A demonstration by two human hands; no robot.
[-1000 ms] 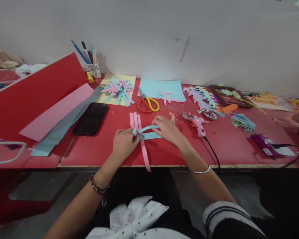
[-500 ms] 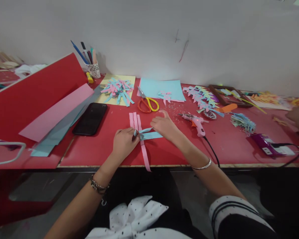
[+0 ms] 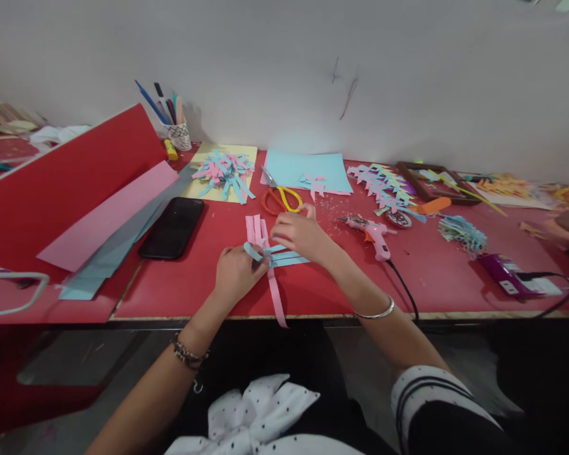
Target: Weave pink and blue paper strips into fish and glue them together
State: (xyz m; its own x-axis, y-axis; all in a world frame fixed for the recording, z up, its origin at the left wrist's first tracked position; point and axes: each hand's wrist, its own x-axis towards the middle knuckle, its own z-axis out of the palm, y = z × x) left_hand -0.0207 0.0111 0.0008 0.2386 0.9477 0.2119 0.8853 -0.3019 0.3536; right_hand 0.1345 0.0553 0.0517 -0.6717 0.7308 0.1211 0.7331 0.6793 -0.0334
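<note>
Though narrow, pink strip (image 3: 275,294) over edge (image 3: 322,316)

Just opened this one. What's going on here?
A person at a red table is working with crossed paper strips. Their left hand holds the strips where pink strips and blue strips meet. Their right hand is close over the blue ones; whether its fingers grip anything is hard to tell. One pink strip hangs past the table edge. Scissors lie just beyond the right hand, and a pink glue gun lies to its right.
</note>
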